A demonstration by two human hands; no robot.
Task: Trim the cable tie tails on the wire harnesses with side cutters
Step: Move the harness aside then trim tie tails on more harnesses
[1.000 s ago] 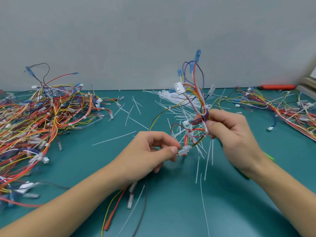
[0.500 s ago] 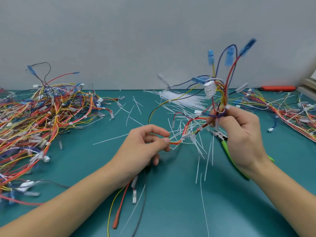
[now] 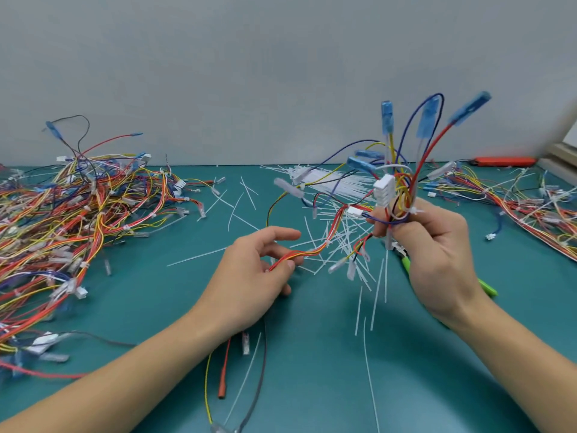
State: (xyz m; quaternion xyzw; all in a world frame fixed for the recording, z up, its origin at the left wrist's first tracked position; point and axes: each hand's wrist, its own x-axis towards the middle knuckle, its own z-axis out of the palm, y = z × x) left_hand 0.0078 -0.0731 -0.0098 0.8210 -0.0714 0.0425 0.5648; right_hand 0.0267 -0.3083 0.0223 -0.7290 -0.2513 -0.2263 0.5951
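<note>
My right hand (image 3: 437,254) grips a wire harness (image 3: 402,182) near its white connector, with blue-capped wires standing up above the fist. The same hand also holds green-handled side cutters (image 3: 406,264), whose handles stick out below and behind the palm. A white cable tie (image 3: 413,210) wraps the bundle just above my fingers. My left hand (image 3: 253,273) pinches a red, orange and yellow branch of the same harness (image 3: 299,254) between thumb and fingers, low over the green mat (image 3: 312,354).
A large pile of harnesses (image 3: 62,220) covers the left of the mat, another pile (image 3: 515,201) lies at the right. A bundle of white cable ties (image 3: 337,182) and several cut tails (image 3: 343,251) lie in the middle. An orange tool (image 3: 502,160) rests by the wall.
My right hand has lifted the harness up and to the right, so the blue-capped wires now fan out higher. My left hand has slid along the red and yellow branch.
</note>
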